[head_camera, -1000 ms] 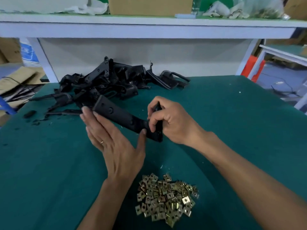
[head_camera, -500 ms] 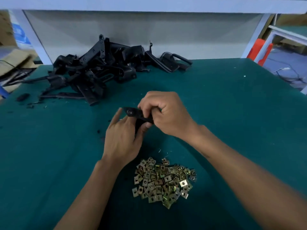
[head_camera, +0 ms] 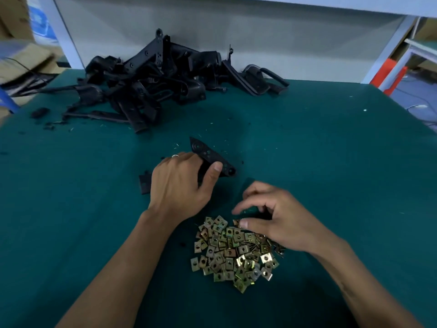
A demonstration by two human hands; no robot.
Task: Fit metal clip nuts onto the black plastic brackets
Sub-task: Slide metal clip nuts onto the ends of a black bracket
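Note:
My left hand grips a black plastic bracket at the middle of the green table, thumb on its upper face; one end of the bracket sticks out past the hand at the left. My right hand hovers over the far edge of the heap of brass-coloured clip nuts, fingers curled and spread, thumb tip touching the topmost nuts. Whether a nut is pinched between its fingers is hidden.
A big tangled pile of black plastic brackets lies at the back left of the green table, against a white panel. Small black scraps lie at the far left. A white shelf leg and an orange object stand at the right.
My right hand let go of the bracket and dropped down to the heap of clip nuts. My left hand now holds the bracket alone, lower on the table.

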